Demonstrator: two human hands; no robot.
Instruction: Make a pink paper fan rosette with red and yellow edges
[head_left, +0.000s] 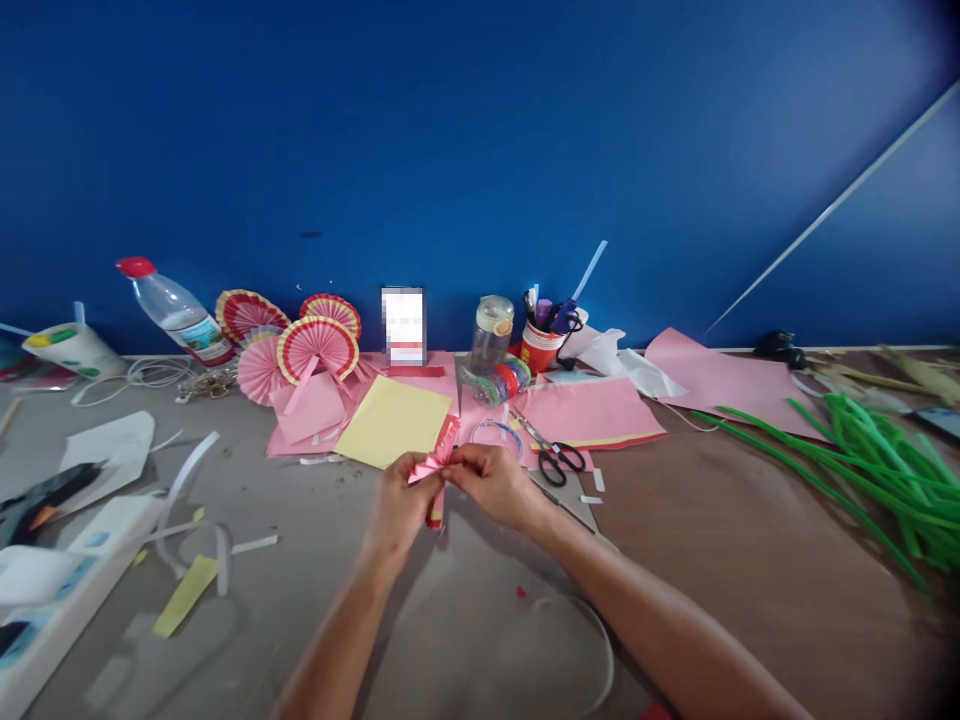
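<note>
My left hand (pixel 401 505) and my right hand (pixel 495 485) meet above the middle of the table, fingers closed on one pleated paper strip (pixel 433 465). The strip is pink with red and yellow edging, and its folds bunch together between my fingertips. One end points up past my fingers, and another end hangs below them. Just behind my hands lies a yellow paper sheet (pixel 397 420). Black-handled scissors (pixel 553 462) rest open to the right of my right hand, near a roll of tape (pixel 496 432).
Finished paper fans (pixel 319 348) stand at the back left beside a plastic bottle (pixel 184 320). A phone (pixel 403 328), a jar (pixel 493 330) and a red cup (pixel 540 348) line the blue wall. Green pipe cleaners (pixel 885 480) lie right; a power strip (pixel 82 590) and glue gun (pixel 49 500) left.
</note>
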